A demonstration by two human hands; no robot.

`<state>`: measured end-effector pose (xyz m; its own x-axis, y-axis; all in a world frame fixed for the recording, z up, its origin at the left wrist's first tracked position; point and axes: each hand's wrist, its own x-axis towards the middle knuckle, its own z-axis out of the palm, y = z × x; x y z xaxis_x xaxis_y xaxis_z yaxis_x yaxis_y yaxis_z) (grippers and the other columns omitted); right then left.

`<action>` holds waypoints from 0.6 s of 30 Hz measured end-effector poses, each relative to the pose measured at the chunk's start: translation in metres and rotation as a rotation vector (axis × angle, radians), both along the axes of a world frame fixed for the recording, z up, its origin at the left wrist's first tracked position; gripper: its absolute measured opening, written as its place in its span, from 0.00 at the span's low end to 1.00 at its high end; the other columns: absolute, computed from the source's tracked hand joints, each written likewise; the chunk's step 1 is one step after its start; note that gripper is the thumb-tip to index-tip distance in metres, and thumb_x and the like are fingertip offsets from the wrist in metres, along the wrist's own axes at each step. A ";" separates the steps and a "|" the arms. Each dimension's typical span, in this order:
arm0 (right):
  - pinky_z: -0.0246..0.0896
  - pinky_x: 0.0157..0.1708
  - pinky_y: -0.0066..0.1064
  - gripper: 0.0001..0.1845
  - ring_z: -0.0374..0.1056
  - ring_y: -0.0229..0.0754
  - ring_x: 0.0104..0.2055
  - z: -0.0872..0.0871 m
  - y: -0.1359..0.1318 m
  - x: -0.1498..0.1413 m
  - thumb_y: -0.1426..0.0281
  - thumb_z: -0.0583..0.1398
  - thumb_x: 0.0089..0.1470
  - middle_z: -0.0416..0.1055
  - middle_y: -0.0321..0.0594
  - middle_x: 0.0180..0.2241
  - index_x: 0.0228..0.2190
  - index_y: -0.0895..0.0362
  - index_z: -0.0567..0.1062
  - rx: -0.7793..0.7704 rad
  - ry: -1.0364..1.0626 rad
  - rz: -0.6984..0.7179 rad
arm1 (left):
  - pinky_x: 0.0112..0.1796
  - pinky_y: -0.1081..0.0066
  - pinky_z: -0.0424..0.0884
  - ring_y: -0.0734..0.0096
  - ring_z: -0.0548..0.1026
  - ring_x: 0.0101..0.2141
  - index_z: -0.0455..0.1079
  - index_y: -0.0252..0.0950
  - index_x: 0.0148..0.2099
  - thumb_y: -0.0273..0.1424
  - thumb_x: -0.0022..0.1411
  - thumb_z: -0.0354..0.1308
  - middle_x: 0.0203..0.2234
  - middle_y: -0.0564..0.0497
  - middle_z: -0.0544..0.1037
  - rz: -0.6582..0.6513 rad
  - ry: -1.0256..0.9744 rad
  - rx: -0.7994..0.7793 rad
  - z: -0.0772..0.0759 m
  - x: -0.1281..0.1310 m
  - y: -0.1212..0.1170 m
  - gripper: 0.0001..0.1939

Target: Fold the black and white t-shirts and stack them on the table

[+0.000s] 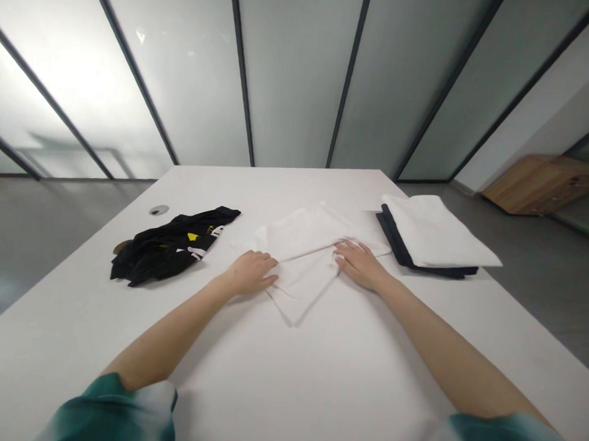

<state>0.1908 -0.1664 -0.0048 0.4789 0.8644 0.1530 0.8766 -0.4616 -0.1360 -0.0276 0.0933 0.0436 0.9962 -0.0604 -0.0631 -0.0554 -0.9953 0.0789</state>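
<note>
A white garment (300, 247) lies partly folded in the middle of the white table (314, 381). My left hand (249, 271) rests flat on its left edge, fingers stretched out and together. My right hand (359, 262) lies flat on its right part, fingers extended toward the middle. Neither hand grips the cloth; both press down on it.
A crumpled black garment (170, 246) with yellow and white print lies to the left. At the right stands a stack of folded clothes (436, 239), white on top of dark. A round cable hole (158, 209) is at the far left. A wooden cabinet (541, 184) stands on the floor.
</note>
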 end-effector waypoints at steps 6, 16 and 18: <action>0.60 0.55 0.45 0.23 0.67 0.54 0.57 0.016 -0.013 0.000 0.61 0.49 0.65 0.72 0.51 0.55 0.50 0.57 0.76 0.018 -0.069 -0.375 | 0.49 0.66 0.69 0.63 0.76 0.48 0.71 0.40 0.56 0.40 0.69 0.45 0.45 0.48 0.81 0.029 -0.054 -0.205 0.010 0.032 -0.011 0.20; 0.59 0.51 0.49 0.32 0.65 0.61 0.54 0.015 -0.024 -0.035 0.49 0.50 0.61 0.70 0.60 0.52 0.48 0.61 0.77 -0.121 -0.002 -0.505 | 0.57 0.54 0.62 0.48 0.64 0.60 0.66 0.29 0.58 0.47 0.68 0.45 0.60 0.33 0.67 0.468 -0.034 -0.043 -0.023 0.110 -0.004 0.30; 0.58 0.51 0.48 0.30 0.64 0.60 0.55 0.010 -0.020 -0.039 0.51 0.54 0.60 0.69 0.59 0.54 0.50 0.61 0.75 -0.087 0.012 -0.499 | 0.56 0.55 0.63 0.49 0.65 0.59 0.66 0.30 0.58 0.42 0.67 0.48 0.58 0.35 0.69 0.460 -0.065 -0.061 -0.027 0.117 -0.011 0.26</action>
<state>0.1517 -0.1860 0.0050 0.8380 0.5394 0.0821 0.5452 -0.8338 -0.0869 0.0893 0.0821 0.0166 0.9223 0.3863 -0.0096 0.3833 -0.9115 0.1494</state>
